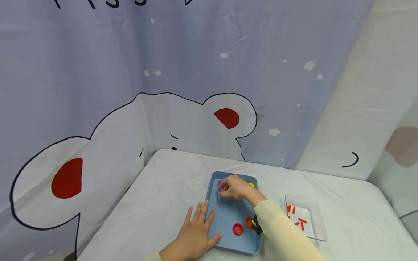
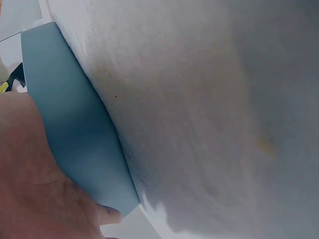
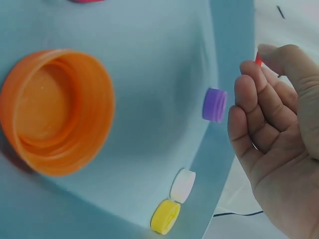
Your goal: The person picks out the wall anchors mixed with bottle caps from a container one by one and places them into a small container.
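My right hand (image 1: 236,187) pinches a small red stick (image 3: 258,59) between thumb and index finger. It is over the far left part of a blue-grey tray (image 1: 225,214), close to a purple bottle cap (image 3: 215,105). A white cap (image 3: 183,185) and a yellow cap (image 3: 165,217) lie side by side near the far right corner. In the near half are an orange cap (image 3: 97,112), partly covered by the right wrist in the head view, and a red cap (image 1: 237,228). My left hand (image 1: 195,235) has its fingers spread along the tray's left edge, holding nothing.
Right of the tray stands a clear plastic box (image 1: 318,221) with several loose red sticks (image 1: 302,220) inside. White cloth (image 1: 173,181) covers the table, and a patterned curtain (image 1: 183,54) hangs behind it. A dark wrist strap (image 1: 257,225) sits on the right wrist.
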`<action>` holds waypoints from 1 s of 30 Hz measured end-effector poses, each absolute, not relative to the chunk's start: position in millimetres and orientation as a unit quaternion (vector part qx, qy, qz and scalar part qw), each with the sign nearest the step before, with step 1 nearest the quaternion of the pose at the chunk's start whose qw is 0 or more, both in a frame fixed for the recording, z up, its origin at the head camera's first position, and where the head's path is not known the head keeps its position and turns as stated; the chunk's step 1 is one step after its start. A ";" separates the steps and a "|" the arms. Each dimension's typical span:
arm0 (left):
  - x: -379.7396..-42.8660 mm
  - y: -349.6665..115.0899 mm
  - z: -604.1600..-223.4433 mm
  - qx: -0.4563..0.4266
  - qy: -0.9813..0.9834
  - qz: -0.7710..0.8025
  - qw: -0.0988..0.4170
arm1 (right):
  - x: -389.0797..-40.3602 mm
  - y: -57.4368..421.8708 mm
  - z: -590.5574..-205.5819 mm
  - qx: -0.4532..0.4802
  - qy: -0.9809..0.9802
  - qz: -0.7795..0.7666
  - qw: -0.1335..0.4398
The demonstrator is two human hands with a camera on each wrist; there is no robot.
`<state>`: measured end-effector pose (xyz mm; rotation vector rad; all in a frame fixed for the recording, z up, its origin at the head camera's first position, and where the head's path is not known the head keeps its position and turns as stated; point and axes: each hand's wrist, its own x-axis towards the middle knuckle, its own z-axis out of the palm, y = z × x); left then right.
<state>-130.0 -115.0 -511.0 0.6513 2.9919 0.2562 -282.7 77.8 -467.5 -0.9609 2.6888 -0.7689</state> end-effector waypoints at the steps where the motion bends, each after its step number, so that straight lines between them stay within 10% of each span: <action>1: -130.5 -115.2 -511.5 0.213 0.973 0.084 0.034 | -281.7 79.2 -466.1 -0.323 0.902 -0.271 0.090; 30: -131.0 -113.3 -511.6 0.215 0.972 0.094 0.031 | -253.0 155.3 -437.5 -0.276 0.876 -0.394 0.030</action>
